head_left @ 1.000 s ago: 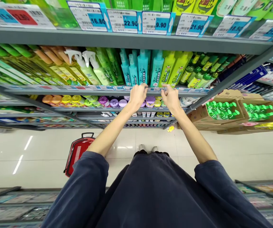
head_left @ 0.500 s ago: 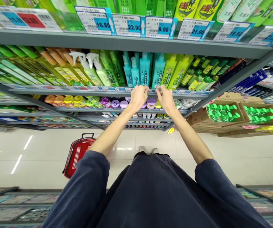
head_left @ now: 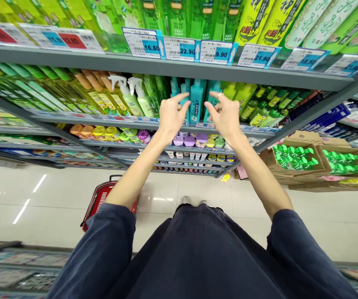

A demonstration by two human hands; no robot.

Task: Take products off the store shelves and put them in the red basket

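Note:
Both my hands are raised in front of a shelf of spray bottles, fingers curved and apart. My left hand (head_left: 172, 115) is open before the smaller turquoise bottles and partly covers them. Between the two hands a turquoise bottle (head_left: 196, 101) stands upright in the row. My right hand (head_left: 226, 113), with a ring on one finger, is open too. It hides part of another turquoise bottle (head_left: 215, 88) and the lower part of the lime-green bottles (head_left: 244, 94). Neither hand holds anything; whether fingertips touch the bottles I cannot tell.
White-headed spray bottles (head_left: 141, 97) stand left of my hands, small green bottles (head_left: 261, 112) to the right. Above runs a shelf edge (head_left: 179, 66) with price tags. A red shopping basket (head_left: 96, 201) is on the floor; cardboard boxes (head_left: 297, 164) of green-capped bottles stand right.
My hands have lifted from the shelf's front edge up to the bottles and moved wider apart. Their fingers, bent together before, are now spread. The view has shifted slightly.

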